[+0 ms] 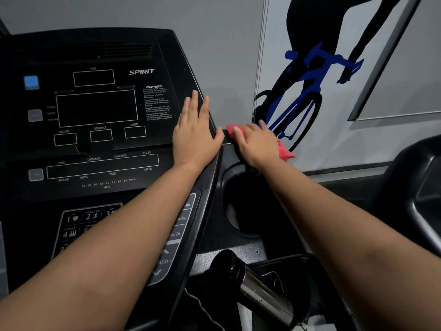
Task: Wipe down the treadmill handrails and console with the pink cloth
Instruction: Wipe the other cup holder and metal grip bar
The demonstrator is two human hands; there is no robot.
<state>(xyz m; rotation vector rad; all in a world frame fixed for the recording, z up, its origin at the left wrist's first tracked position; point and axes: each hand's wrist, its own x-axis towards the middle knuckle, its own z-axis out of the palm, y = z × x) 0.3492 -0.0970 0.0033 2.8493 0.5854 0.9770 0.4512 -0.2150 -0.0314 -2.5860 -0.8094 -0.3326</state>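
Two bare forearms reach up from the bottom of the frame toward a black treadmill console (95, 103), which fills the left half of the picture. Its display windows are dark, and its number keys sit at lower left.

The left hand (194, 130) lies flat on the console's right edge, just left of centre. Its fingers are straight and close together, the thumb is spread out to the right, and it holds nothing.

Just right of it and lower down, a round cup holder (235, 225) is sunk into the console's side shelf. Its inside is too dark to tell whether anything lies in it; only a pale patch shows on its lower left wall.

Above the cup holder, at the centre of the frame, the right hand (256, 144) rests on the pink cloth (285, 154). Its fingers are bent over the bunched fabric and hold it down on the ledge beside the console. Cloth pokes out past the fingertips and again beside the wrist.

At bottom centre a handrail (260, 290) with a black end and a metal sleeve angles toward the lower right.

On the grey wall at upper right is a cyclist graphic (307, 75) in black and blue. A dark part of another machine (417, 187) shows at the right edge.
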